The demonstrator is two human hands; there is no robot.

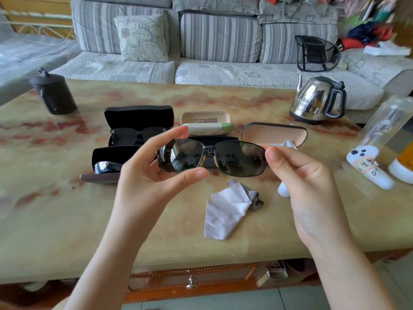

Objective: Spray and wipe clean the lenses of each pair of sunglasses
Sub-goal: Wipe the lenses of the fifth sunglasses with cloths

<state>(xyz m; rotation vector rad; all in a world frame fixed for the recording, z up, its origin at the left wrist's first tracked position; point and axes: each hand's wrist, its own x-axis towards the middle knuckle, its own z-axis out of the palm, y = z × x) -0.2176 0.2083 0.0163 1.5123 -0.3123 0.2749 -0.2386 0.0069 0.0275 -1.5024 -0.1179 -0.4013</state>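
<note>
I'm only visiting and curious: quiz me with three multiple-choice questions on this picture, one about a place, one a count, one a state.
1. Where does the grey cloth lie?
A on a chair
B on the table
C inside a case

2. How many hands hold the sunglasses?
A none
B one
C two

3. The black case at the back left is:
A shut
B open, with a pair inside
C open and empty

Answers:
1. B: it lies crumpled on the tabletop between the forearms.
2. C: the left hand and the right hand each grip one end.
3. B: its lid stands up and a dark pair rests in it.
</note>
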